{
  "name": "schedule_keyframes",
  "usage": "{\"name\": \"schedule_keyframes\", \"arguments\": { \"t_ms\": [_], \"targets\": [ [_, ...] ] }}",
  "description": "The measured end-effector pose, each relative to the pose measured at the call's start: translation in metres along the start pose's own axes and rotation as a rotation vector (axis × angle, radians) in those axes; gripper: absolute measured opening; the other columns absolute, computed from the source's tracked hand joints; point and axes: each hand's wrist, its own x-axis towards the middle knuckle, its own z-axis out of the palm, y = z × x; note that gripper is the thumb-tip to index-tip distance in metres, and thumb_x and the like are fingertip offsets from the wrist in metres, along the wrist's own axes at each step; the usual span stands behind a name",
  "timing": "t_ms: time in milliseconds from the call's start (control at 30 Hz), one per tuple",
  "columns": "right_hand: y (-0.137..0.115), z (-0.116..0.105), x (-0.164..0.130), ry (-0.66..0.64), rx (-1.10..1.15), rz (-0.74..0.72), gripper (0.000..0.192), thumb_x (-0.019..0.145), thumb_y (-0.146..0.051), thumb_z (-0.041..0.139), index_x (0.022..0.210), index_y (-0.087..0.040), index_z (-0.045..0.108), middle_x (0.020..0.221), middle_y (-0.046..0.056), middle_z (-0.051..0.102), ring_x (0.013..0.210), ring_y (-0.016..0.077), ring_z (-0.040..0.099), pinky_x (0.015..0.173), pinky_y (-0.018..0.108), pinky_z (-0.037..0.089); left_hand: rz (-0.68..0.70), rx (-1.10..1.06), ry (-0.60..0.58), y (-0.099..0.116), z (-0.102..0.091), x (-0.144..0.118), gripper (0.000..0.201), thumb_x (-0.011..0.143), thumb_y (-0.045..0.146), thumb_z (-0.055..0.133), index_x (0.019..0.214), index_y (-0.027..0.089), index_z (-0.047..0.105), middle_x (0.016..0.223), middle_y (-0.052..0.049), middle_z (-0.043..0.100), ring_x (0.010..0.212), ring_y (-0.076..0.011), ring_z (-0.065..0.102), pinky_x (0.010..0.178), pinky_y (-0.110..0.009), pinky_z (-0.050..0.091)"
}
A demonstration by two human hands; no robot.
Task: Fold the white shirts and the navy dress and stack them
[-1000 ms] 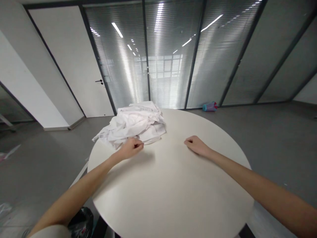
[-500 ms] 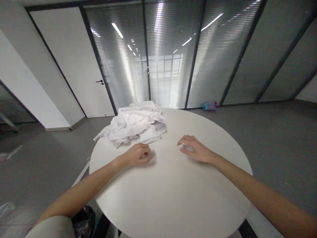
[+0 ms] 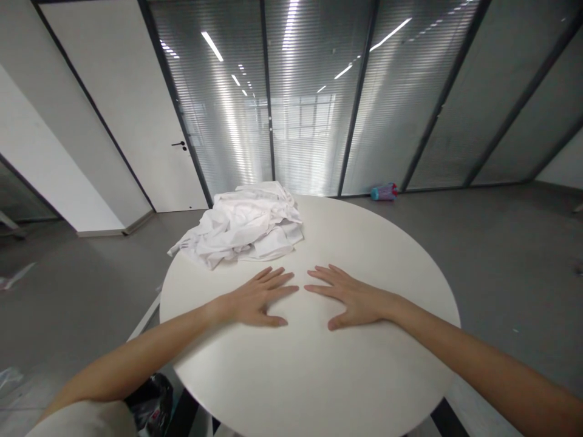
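My left hand [image 3: 262, 297] is palm down at the white round table [image 3: 314, 370], its fingers spread and holding nothing. Facing it from the right, my right hand [image 3: 348, 297] is also open, fingers apart and palm down. A small gap separates the fingertips of the two hands. Whether the palms press on the tabletop or hover just above it, I cannot tell. Just beyond my left hand lies a crumpled heap of white cloth [image 3: 246, 224], partly over the table's far left edge. Neither hand touches the cloth.
Below the table's left side sits a black plastic bag [image 3: 155, 400]. A blue and purple cylindrical object [image 3: 384, 192] lies on the floor by the glass partition [image 3: 310, 133]. At the back left is a white door [image 3: 118, 103] with a dark handle.
Both hands have gone from curled fingers to flat, spread ones. My right hand has come left and nearer to me, closing the gap between the hands. The cloth heap stays put.
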Motion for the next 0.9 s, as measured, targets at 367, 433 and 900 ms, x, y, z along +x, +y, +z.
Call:
{"name": "schedule_keyframes", "arguments": {
  "t_ms": [367, 433, 900],
  "targets": [
    [-0.0023, -0.0031, 0.0003, -0.022, -0.024, 0.003, 0.096, 0.078, -0.076, 0.064, 0.157, -0.033, 0.031, 0.168, 0.007, 0.011, 0.154, 0.0341, 0.005, 0.123, 0.056, 0.0, 0.036, 0.04, 0.052, -0.0016, -0.0061, 0.0063, 0.076, 0.087, 0.064, 0.062, 0.153, 0.033, 0.04, 0.163, -0.009, 0.031, 0.149, -0.0362, 0.028, 0.121, -0.057, 0.021],
    [-0.0014, -0.0025, 0.0005, -0.012, -0.002, -0.004, 0.096, 0.077, -0.076, 0.065, 0.157, -0.034, 0.032, 0.168, 0.007, 0.012, 0.154, 0.035, 0.006, 0.123, 0.056, 0.0, 0.038, 0.041, 0.04, -0.0021, -0.0061, 0.0062, 0.076, 0.088, 0.065, 0.061, 0.153, 0.033, 0.039, 0.163, -0.009, 0.03, 0.15, -0.0358, 0.027, 0.121, -0.057, 0.02],
    [-0.0057, -0.0065, 0.0013, -0.053, -0.026, 0.028, 0.098, 0.077, -0.079, 0.062, 0.158, -0.032, 0.031, 0.168, 0.008, 0.011, 0.154, 0.0336, 0.003, 0.123, 0.055, -0.001, 0.045, 0.016, 0.028, -0.0037, -0.0081, 0.0065, 0.076, 0.088, 0.065, 0.06, 0.153, 0.033, 0.04, 0.163, -0.009, 0.031, 0.15, -0.0355, 0.027, 0.122, -0.056, 0.019]
  ]
}}
